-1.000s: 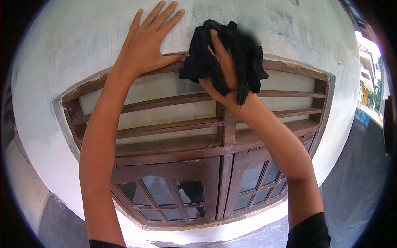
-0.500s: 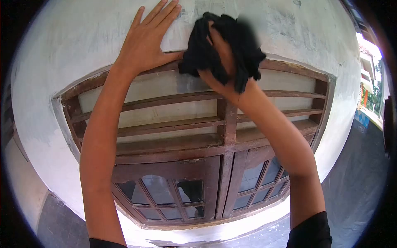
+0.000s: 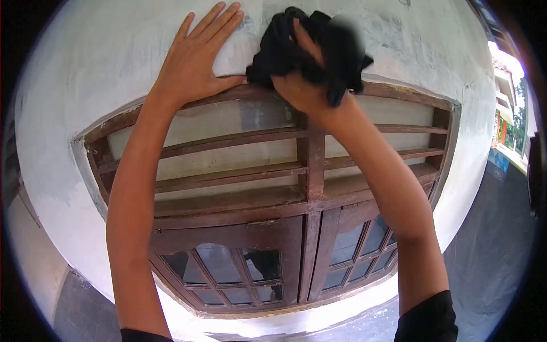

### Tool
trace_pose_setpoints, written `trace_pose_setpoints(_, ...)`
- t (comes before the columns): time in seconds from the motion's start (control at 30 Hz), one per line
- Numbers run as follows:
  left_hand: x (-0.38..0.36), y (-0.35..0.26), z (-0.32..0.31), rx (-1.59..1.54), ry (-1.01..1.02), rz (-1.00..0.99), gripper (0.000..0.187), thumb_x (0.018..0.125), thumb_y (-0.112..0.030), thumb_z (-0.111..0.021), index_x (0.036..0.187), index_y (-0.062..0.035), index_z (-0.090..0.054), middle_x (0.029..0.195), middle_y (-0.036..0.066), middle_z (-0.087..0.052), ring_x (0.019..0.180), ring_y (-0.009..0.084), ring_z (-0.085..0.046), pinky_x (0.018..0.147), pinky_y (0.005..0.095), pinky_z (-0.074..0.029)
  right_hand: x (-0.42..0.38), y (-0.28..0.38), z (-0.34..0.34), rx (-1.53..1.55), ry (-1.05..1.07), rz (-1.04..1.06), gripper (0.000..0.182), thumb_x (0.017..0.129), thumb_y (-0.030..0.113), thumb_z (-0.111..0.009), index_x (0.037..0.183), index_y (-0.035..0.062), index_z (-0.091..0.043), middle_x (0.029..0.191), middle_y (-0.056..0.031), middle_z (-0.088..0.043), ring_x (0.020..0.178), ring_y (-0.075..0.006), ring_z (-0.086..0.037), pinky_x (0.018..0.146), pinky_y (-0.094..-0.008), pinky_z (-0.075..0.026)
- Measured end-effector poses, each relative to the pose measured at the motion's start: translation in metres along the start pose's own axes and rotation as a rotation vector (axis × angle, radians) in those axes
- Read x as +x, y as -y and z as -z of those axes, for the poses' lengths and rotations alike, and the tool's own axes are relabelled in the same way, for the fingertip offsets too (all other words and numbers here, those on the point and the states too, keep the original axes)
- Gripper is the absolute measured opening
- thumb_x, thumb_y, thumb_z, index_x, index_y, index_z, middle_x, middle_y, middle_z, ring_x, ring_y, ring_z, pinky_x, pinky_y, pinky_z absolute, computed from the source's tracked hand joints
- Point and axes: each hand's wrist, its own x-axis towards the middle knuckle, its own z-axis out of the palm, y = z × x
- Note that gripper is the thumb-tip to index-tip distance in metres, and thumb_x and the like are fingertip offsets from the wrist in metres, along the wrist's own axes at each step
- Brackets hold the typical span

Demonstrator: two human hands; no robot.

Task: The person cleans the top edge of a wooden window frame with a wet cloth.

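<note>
My left hand (image 3: pixel 194 60) lies flat with fingers spread on the pale wall (image 3: pixel 114 62), its thumb along the top edge of the brown wooden frame (image 3: pixel 228 96). To its right, my right hand (image 3: pixel 305 85) grips a bunched black cloth (image 3: pixel 290 48) against the wall, just above the middle of the frame. Folds of the cloth cover part of the fingers.
Below the hands are wooden slats (image 3: pixel 239 138) and a centre post (image 3: pixel 315 165). Two glazed window panels (image 3: pixel 228 228) stand lower down. A dark grey floor (image 3: pixel 484 245) and a bright outdoor area show at the right.
My right hand and the black cloth have moved slightly up the wall. My left hand has shifted a little to the left in view, still spread flat.
</note>
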Motion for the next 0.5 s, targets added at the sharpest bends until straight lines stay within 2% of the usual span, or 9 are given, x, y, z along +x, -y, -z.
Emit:
trace_pose_setpoints(0.07,0.000,0.001,0.001,-0.005,0.002,-0.002,0.111,0.080,-0.063,-0.076,0.160,-0.0006,-0.030,0.168,0.019,-0.028,0.157,0.0350,-0.022,0.126,0.0583,-0.015,-0.022,0.012,0.004,0.325,-0.157,-0.051,0.083,0.084,0.025,-0.079,0.150,-0.0060,-0.040,0.158,-0.0224,-0.039,0.146,-0.0399,-0.037,0.122,-0.0532,-0.025)
trace_pose_setpoints(0.1,0.000,0.001,0.001,-0.010,0.007,-0.006,0.111,0.080,-0.063,-0.075,0.160,-0.0008,-0.030,0.167,0.019,-0.028,0.157,0.0351,-0.022,0.126,0.0583,-0.015,-0.033,0.020,0.020,0.486,-0.165,-0.113,0.073,0.084,0.012,-0.075,0.149,-0.0035,-0.044,0.146,-0.0239,-0.052,0.133,-0.0407,-0.052,0.117,-0.0456,-0.035)
trace_pose_setpoints(0.23,0.000,0.002,0.001,-0.032,-0.011,-0.024,0.110,0.080,-0.063,-0.075,0.159,-0.0007,-0.031,0.167,0.019,-0.030,0.156,0.0355,-0.023,0.126,0.0582,-0.015,-0.050,0.028,0.026,0.548,-0.092,-0.143,0.081,0.084,0.010,-0.076,0.154,-0.0049,-0.036,0.146,-0.0218,-0.053,0.135,-0.0381,-0.051,0.117,-0.0450,-0.034)
trace_pose_setpoints(0.3,0.000,0.003,0.000,-0.046,-0.016,-0.023,0.110,0.079,-0.063,-0.075,0.159,-0.0007,-0.031,0.167,0.019,-0.030,0.156,0.0357,-0.023,0.126,0.0590,-0.014,-0.048,0.027,0.019,0.610,-0.210,-0.129,0.068,0.087,0.013,-0.073,0.147,-0.0039,-0.046,0.139,-0.0225,-0.058,0.131,-0.0380,-0.054,0.116,-0.0447,-0.037)
trace_pose_setpoints(0.33,0.000,0.003,0.000,-0.043,-0.018,-0.019,0.110,0.079,-0.063,-0.075,0.159,-0.0007,-0.031,0.167,0.019,-0.030,0.156,0.0357,-0.023,0.126,0.0590,-0.014,-0.040,0.022,0.013,0.612,-0.211,-0.123,0.068,0.087,0.013,-0.073,0.147,-0.0039,-0.046,0.139,-0.0225,-0.058,0.131,-0.0380,-0.054,0.116,-0.0447,-0.037)
trace_pose_setpoints(0.4,0.000,0.002,-0.001,0.005,-0.026,-0.021,0.110,0.080,-0.062,-0.075,0.160,-0.0009,-0.031,0.167,0.019,-0.029,0.156,0.0356,-0.023,0.126,0.0600,-0.013,-0.014,0.003,-0.008,0.252,-0.229,-0.007,0.053,0.087,0.015,-0.071,0.136,-0.0017,-0.057,0.132,-0.0224,-0.062,0.126,-0.0406,-0.056,0.113,-0.0471,-0.040)
trace_pose_setpoints(0.43,0.000,0.001,0.000,0.007,-0.023,-0.022,0.110,0.080,-0.062,-0.075,0.160,-0.0009,-0.031,0.167,0.019,-0.029,0.156,0.0356,-0.023,0.126,0.0600,-0.013,-0.008,-0.010,-0.020,0.373,-0.052,-0.049,0.086,0.085,0.035,-0.075,0.152,-0.0051,-0.040,0.157,-0.0253,-0.040,0.145,-0.0447,-0.037,0.123,-0.0606,-0.019)
trace_pose_setpoints(0.47,0.000,0.000,0.001,-0.003,-0.019,-0.016,0.109,0.080,-0.062,-0.075,0.159,-0.0011,-0.031,0.167,0.019,-0.029,0.156,0.0354,-0.023,0.126,0.0606,-0.013,0.005,-0.019,-0.028,0.376,-0.051,-0.051,0.086,0.085,0.035,-0.075,0.152,-0.0051,-0.040,0.157,-0.0253,-0.040,0.145,-0.0447,-0.037,0.123,-0.0606,-0.019)
trace_pose_setpoints(0.5,0.000,-0.001,0.002,-0.013,-0.016,-0.010,0.108,0.080,-0.061,-0.075,0.159,-0.0013,-0.032,0.167,0.019,-0.028,0.157,0.0351,-0.023,0.125,0.0611,-0.013,0.019,-0.026,-0.034,-0.065,-0.257,0.169,0.065,0.083,0.027,-0.074,0.138,-0.0009,-0.052,0.141,-0.0229,-0.052,0.133,-0.0437,-0.048,0.115,-0.0564,-0.031)
